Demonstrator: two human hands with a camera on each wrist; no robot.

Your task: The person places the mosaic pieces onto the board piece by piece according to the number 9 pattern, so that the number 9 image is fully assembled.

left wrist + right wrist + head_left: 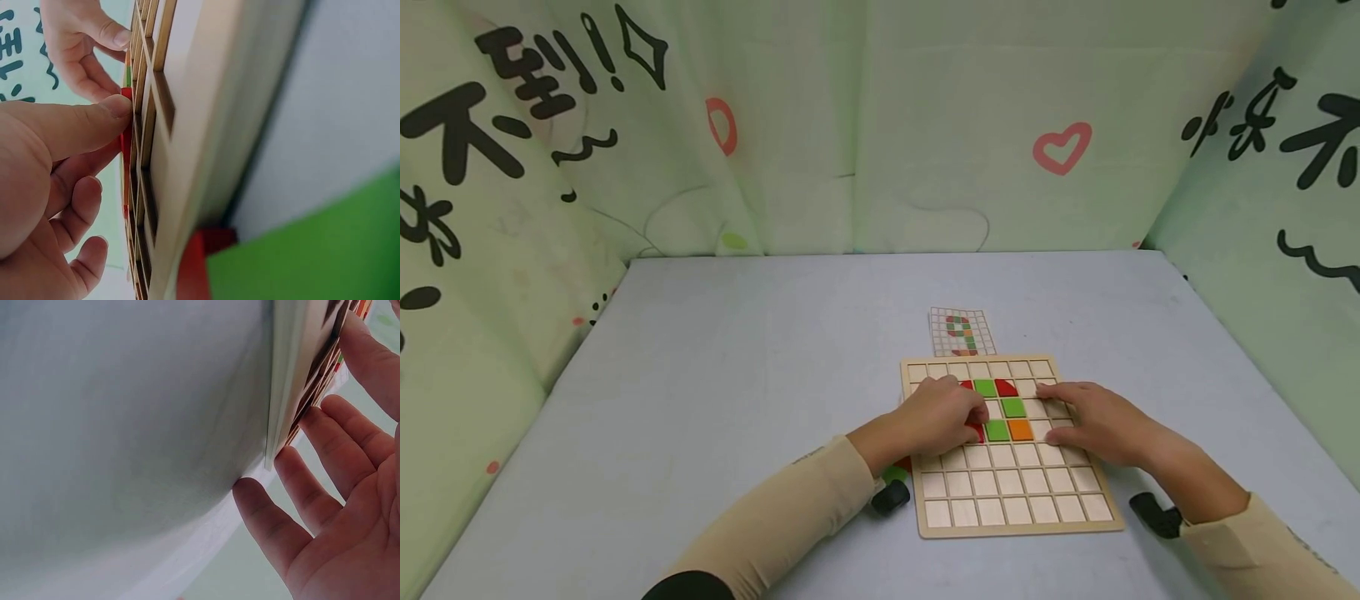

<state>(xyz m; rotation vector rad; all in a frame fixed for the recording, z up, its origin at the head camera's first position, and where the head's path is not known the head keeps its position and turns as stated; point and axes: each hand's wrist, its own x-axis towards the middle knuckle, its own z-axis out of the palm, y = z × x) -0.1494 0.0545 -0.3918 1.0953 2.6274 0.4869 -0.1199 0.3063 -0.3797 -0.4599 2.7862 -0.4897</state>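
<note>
Your left hand (940, 417) reaches over the left half of the square, light-wood gridded board (1022, 531), thumb and forefinger pinching a small, flat red tile (977, 432). That tile is just left of a square green tile (997, 430), which neighbours a square orange tile (1020, 429). Your fingers cover much of the red one, so it is hard to tell whether it lies fully down in its cell. Your right hand (1101, 421) is spread at the board's right side, fingertips resting there and gripping no tile.

Expect the red tile to be light, stiff and fairly tough, probably smooth enough to slide under a fingertip. Take it by two opposite edges, then press its middle once it sits between the raised strips. The board looks thin and rigid and could skid on the pale tabletop (737, 375), so steady it by its outer frame. A loose green piece (312, 244) and a loose red piece (194, 269) lie by its left edge; keep your wrist clear of them.
</note>
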